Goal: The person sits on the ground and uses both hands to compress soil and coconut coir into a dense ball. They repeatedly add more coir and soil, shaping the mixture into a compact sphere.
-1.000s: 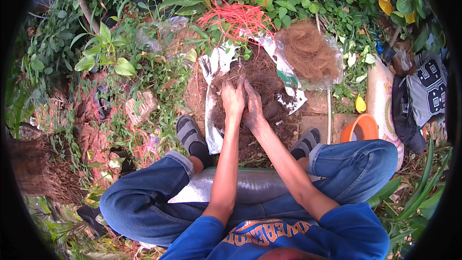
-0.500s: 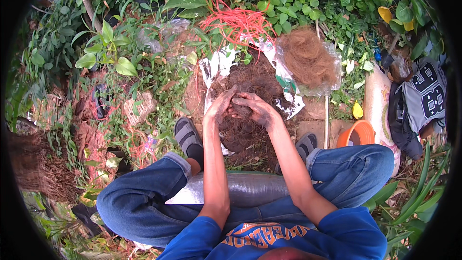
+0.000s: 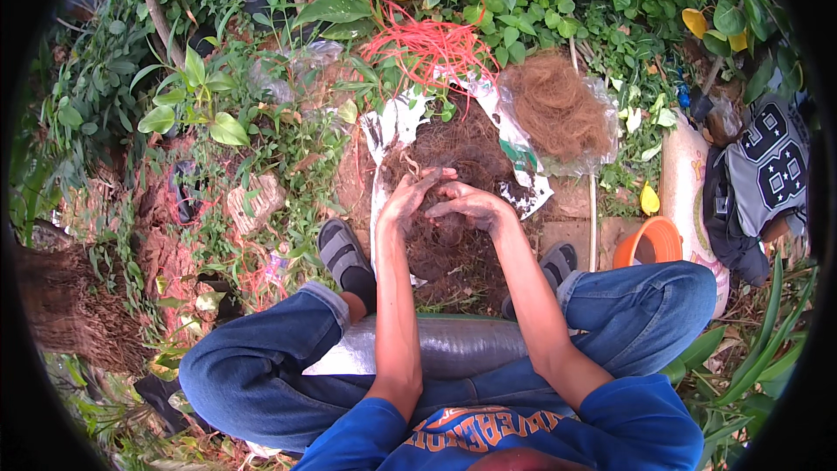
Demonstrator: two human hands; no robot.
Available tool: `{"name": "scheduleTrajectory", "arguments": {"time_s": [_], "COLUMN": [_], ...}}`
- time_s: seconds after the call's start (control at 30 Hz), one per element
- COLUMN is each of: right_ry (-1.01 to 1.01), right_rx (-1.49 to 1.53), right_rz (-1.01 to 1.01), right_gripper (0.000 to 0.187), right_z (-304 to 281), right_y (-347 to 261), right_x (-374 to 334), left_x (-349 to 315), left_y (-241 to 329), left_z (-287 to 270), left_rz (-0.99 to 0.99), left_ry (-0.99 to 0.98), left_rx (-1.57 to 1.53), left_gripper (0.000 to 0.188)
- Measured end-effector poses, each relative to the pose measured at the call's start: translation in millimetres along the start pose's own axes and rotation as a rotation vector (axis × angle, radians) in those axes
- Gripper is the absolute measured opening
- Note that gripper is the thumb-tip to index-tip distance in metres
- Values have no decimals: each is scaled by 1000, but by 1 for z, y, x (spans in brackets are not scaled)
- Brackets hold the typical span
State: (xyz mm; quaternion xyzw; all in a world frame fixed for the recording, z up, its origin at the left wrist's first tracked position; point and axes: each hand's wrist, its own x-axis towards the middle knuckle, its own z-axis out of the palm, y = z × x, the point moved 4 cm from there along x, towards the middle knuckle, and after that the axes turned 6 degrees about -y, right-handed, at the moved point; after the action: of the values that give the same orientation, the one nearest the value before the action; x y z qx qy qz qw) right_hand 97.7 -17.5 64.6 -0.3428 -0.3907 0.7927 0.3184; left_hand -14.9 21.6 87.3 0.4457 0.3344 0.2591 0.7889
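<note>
My left hand [image 3: 408, 199] and my right hand [image 3: 475, 208], both smeared with dark soil, are cupped toward each other above a heap of soil. Between the curved palms is a dark clump of soil, mostly hidden by the fingers. Left fingertips reach over the far side, while the right fingers curl across the near side. Under the hands, the fibrous dark soil heap [image 3: 466, 144] lies on a torn white plastic sack [image 3: 377, 133]. Rounded dark lumps [image 3: 427, 260] rest on the heap's near side, close below my wrists.
Red plastic string [image 3: 432, 48] lies tangled behind the sack. Brown coconut fibre [image 3: 558, 109] sits on clear plastic at the far right. An orange pot [image 3: 649, 244] lies tilted near my right knee, beside a filled sack [image 3: 684, 174]. A silver wrapped roll [image 3: 449, 344] lies between my legs.
Both hands have turned about the clump and shifted slightly. My left fingers now stretch further right across the far side, and the clump shows less than before.
</note>
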Motion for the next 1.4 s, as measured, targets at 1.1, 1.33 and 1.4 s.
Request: {"name": "scheduleTrajectory", "arguments": {"time_s": [1.1,1.33,1.4], "right_ry": [566,446,481], "right_rx": [-198,-419,-110], "right_rz": [-599,-510,-471], "right_gripper": [20,14,24], "right_z": [31,30,32], "right_y": [-6,-37,-43], "right_x": [31,9,6], "left_x": [42,45,45], "left_y": [-87,-69,-71], "left_z": [-23,-28,-22], "left_rz": [478,435,365], "left_ry": [220,-105,-225], "left_rx": [-1163,-775,-952], "left_gripper": [61,42,44]}}
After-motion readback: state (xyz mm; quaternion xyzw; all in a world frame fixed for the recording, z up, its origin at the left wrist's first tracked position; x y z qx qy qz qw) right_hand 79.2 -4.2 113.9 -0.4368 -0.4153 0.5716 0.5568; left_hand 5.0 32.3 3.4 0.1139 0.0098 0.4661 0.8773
